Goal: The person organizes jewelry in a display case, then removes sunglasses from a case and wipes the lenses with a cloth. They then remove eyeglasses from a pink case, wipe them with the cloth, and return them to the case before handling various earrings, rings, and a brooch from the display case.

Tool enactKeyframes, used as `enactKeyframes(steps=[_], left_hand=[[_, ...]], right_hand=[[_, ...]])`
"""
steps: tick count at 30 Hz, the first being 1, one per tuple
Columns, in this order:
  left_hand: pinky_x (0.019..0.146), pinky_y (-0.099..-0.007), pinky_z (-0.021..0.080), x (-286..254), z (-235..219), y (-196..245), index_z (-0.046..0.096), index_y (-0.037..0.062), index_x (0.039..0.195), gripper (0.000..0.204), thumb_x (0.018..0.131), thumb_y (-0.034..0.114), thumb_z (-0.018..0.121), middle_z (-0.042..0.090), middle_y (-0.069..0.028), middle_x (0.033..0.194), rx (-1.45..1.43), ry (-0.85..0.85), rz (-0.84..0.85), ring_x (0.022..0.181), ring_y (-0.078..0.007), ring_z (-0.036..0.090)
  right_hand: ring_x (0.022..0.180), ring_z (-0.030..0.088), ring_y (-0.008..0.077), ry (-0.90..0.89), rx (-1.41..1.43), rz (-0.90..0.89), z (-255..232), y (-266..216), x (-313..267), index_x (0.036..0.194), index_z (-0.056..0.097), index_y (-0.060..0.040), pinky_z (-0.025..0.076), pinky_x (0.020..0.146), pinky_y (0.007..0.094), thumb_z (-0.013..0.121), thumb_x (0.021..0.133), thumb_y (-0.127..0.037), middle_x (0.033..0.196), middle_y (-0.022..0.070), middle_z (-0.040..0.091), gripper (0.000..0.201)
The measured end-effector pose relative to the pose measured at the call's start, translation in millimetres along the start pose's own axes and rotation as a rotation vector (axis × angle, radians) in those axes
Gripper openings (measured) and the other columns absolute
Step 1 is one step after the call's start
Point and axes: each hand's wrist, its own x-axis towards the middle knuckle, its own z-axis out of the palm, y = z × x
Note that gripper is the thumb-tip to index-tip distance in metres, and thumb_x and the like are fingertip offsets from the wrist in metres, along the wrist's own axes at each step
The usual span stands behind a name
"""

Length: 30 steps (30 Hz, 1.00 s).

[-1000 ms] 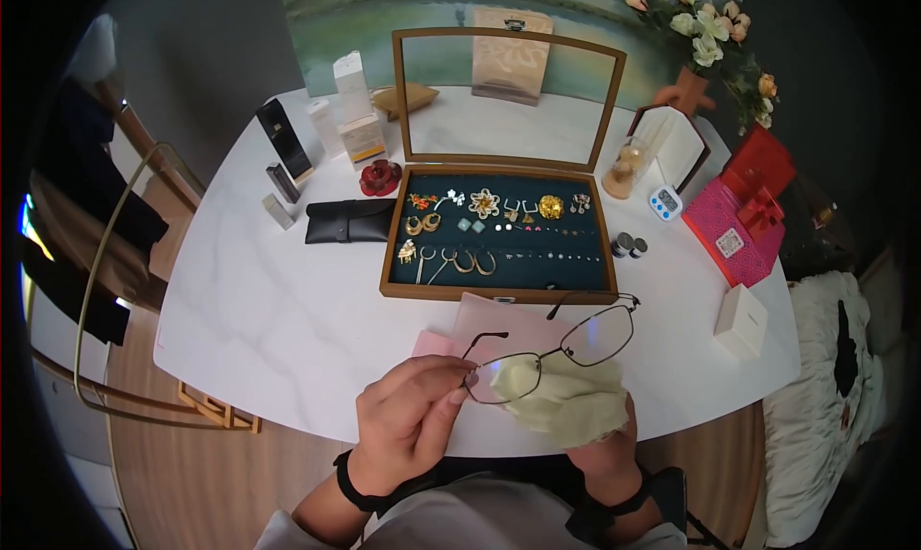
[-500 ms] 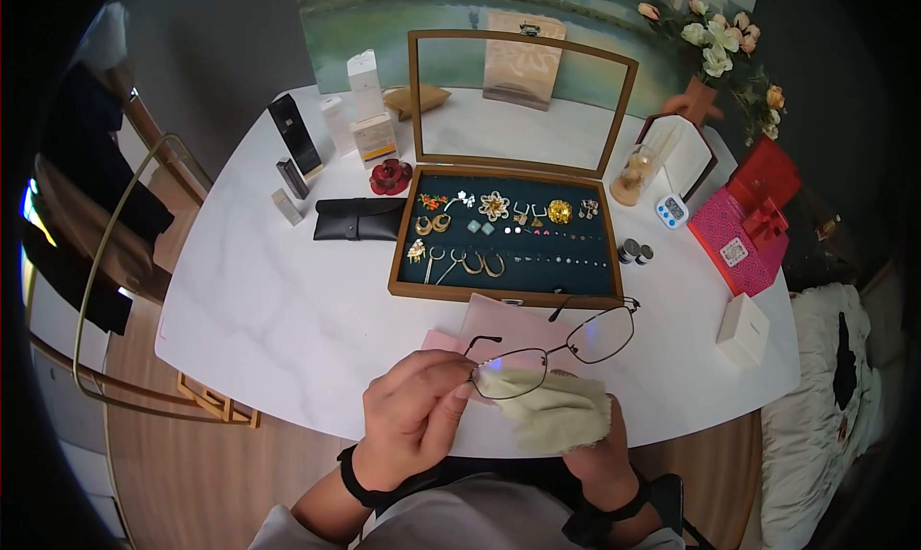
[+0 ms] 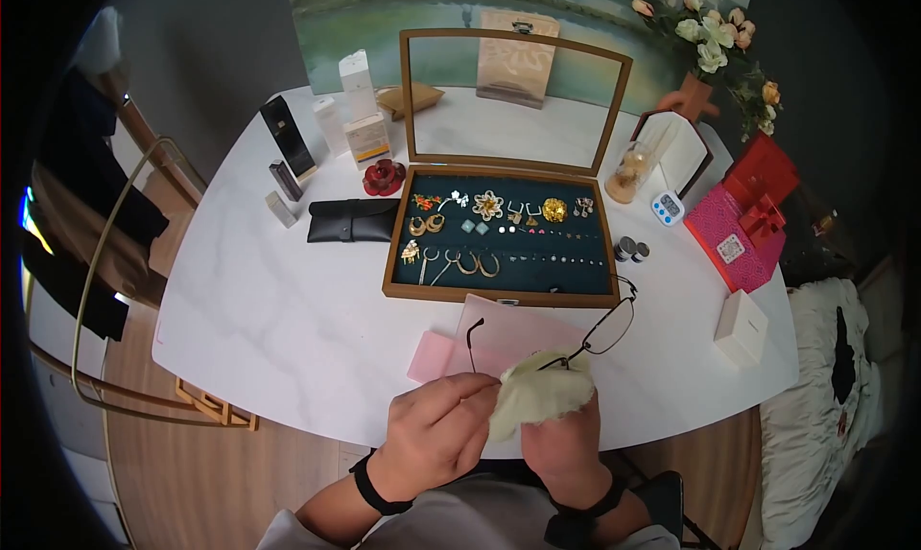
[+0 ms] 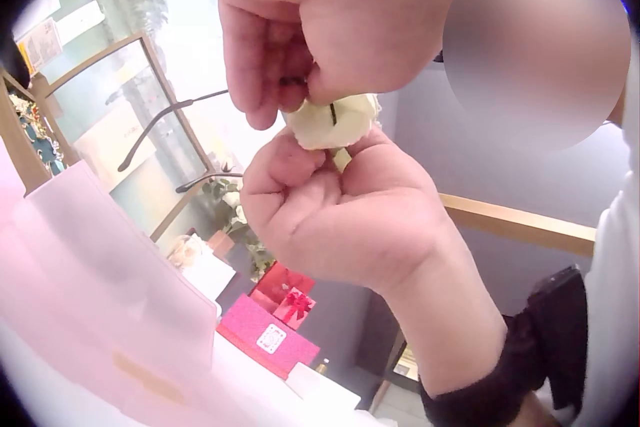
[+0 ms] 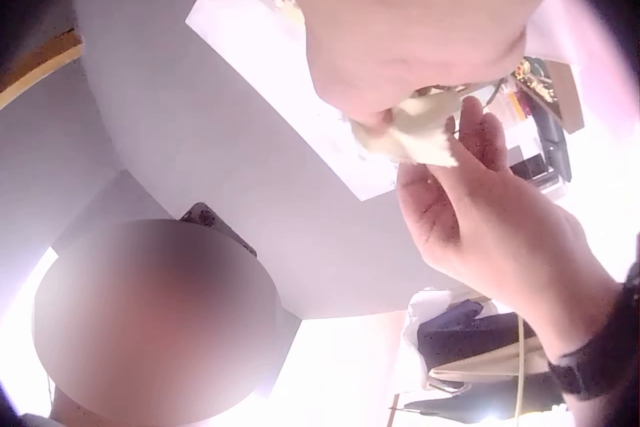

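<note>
Just past the table's front edge, my left hand (image 3: pixel 438 430) pinches thin-framed eyeglasses (image 3: pixel 611 331) at one end of the frame. My right hand (image 3: pixel 566 451) holds a pale green cloth (image 3: pixel 542 397) folded round the nearer lens, which is hidden by it. The farther lens sticks out bare to the right, and one dark temple arm points up beside the left fingers. In the left wrist view the cloth (image 4: pixel 335 122) sits between both hands, with the right fingers curled under it. The right wrist view shows the cloth (image 5: pixel 425 129) close against the left fingertips.
A pink sheet (image 3: pixel 499 331) and a small pink pad (image 3: pixel 432 355) lie beyond my hands. Behind them stands an open jewelry case (image 3: pixel 499 302) full of earrings and brooches. A black pouch (image 3: pixel 352 221) lies left of it; a timer (image 3: pixel 667 208) and a white box (image 3: pixel 742 327) are right.
The right hand has moved left and brought the cloth over the nearer lens. The glasses have turned, their far lens now steeper, and the left hand has shifted slightly down and right.
</note>
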Motion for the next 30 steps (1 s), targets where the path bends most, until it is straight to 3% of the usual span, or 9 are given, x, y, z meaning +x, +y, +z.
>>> enactKeyframes(steps=[2,5,7,11,13,17,23,25,30], left_hand=[[0.061,-0.0326,0.057,0.6,0.3,2.3,0.066,-0.0005,0.101,0.028,0.073,-0.003,0.068,0.068,-0.0133,0.1,-0.009,-0.001,0.015,0.075,-0.0259,0.068],[0.061,-0.0329,0.057,0.0,4.9,1.6,0.067,-0.0002,0.098,0.024,0.074,-0.003,0.069,0.068,-0.0132,0.099,-0.022,0.033,-0.026,0.073,-0.026,0.068],[0.06,-0.0331,0.056,-0.4,5.1,-0.7,0.067,0.0001,0.098,0.024,0.074,-0.002,0.07,0.068,-0.013,0.098,-0.008,0.028,-0.049,0.073,-0.0262,0.068],[0.06,-0.0335,0.056,-1.5,0.6,-0.8,0.068,0.001,0.096,0.021,0.075,-0.002,0.07,0.067,-0.0129,0.096,0.048,0.032,-0.103,0.071,-0.027,0.068],[0.06,-0.0335,0.056,-0.3,-2.7,-1.4,0.068,0.001,0.096,0.021,0.075,-0.002,0.07,0.068,-0.0129,0.095,0.048,0.029,-0.102,0.071,-0.0272,0.068],[0.06,-0.0336,0.056,2.2,-3.8,-3.1,0.068,0.0011,0.096,0.022,0.075,-0.003,0.069,0.068,-0.0127,0.094,0.002,0.04,-0.077,0.071,-0.0276,0.068],[0.061,-0.033,0.057,-2.2,2.8,-1.1,0.068,0.0007,0.097,0.023,0.075,-0.003,0.069,0.068,-0.0121,0.095,-0.022,0.043,-0.078,0.072,-0.0272,0.068],[0.061,-0.0327,0.056,0.9,3.5,3.1,0.067,0.0006,0.095,0.018,0.078,-0.003,0.068,0.068,-0.0135,0.094,-0.024,0.036,-0.078,0.071,-0.0276,0.068],[0.06,-0.0325,0.055,0.6,8.1,4.4,0.066,0.0003,0.093,0.015,0.079,-0.004,0.067,0.068,-0.0147,0.092,-0.028,0.036,-0.068,0.069,-0.0281,0.068]], right_hand=[[0.094,0.065,0.0185,0.042,0.036,-0.041,-7.1,5.2,1.0,0.113,0.059,-0.0021,0.053,0.083,0.0335,0.061,0.093,-0.007,0.105,0.007,0.066,0.021],[0.098,0.066,0.0203,0.031,-0.202,-0.081,-14.8,7.8,2.4,0.116,0.059,-0.0017,0.053,0.087,0.0359,0.058,0.094,-0.006,0.109,0.0077,0.066,0.022],[0.102,0.065,0.0215,-0.035,0.19,0.016,-0.6,1.8,2.0,0.119,0.059,-0.0014,0.052,0.09,0.036,0.058,0.095,-0.006,0.113,0.0089,0.066,0.025],[0.105,0.065,0.0212,-0.138,0.155,0.029,-11.1,4.7,6.1,0.122,0.059,-0.001,0.052,0.092,0.0355,0.061,0.095,-0.01,0.115,0.0096,0.066,0.028],[0.104,0.066,0.0205,-0.093,-0.242,0.04,-18.0,-0.9,8.0,0.12,0.06,-0.0008,0.053,0.09,0.0352,0.063,0.095,-0.012,0.114,0.0097,0.067,0.028],[0.102,0.066,0.0202,-0.134,-0.345,0.038,-22.2,-7.2,6.9,0.12,0.059,-0.0006,0.054,0.088,0.0357,0.064,0.094,-0.013,0.113,0.0104,0.067,0.029],[0.101,0.067,0.0211,-0.062,-0.006,0.043,-9.4,-2.0,8.3,0.119,0.059,-0.0015,0.054,0.086,0.0354,0.059,0.099,-0.021,0.112,0.0089,0.067,0.029],[0.102,0.065,0.0219,0.095,0.311,0.187,8.4,-5.8,8.5,0.117,0.059,-0.004,0.053,0.085,0.0354,0.057,0.1,-0.025,0.11,0.0075,0.067,0.027],[0.102,0.064,0.0213,0.047,0.42,0.229,8.6,-3.4,14.9,0.113,0.059,-0.0067,0.052,0.083,0.036,0.057,0.1,-0.024,0.107,0.0065,0.066,0.022]])
